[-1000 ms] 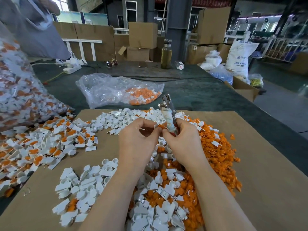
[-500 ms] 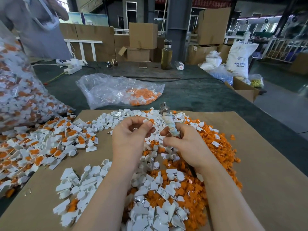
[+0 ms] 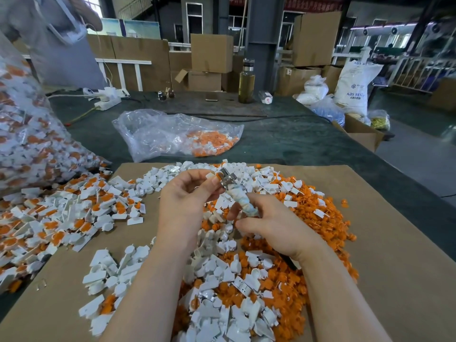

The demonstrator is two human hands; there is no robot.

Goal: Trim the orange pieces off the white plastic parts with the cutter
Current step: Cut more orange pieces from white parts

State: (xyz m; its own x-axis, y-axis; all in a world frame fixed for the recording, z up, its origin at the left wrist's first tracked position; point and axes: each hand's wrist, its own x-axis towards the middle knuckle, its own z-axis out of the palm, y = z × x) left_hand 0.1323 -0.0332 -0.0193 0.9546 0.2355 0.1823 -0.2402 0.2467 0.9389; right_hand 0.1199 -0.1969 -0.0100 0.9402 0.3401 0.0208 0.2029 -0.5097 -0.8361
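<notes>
Cutter (image 3: 238, 193) tip has swung left to meet left hand (image 3: 183, 201), which pinches a white part (image 3: 211, 175) w/ orange bit; right hand (image 3: 270, 223) grips cutter handle, frame center.

The left hand (image 3: 186, 193), apart from the right a half-second ago, now brings a small white part (image 3: 210, 175) up to the metal head of the cutter (image 3: 228, 180), which the right hand (image 3: 269, 224) tilts further left and lower.

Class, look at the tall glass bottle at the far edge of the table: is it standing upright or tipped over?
Upright. The glass bottle stands on its base on the table, cap at the top.
</notes>
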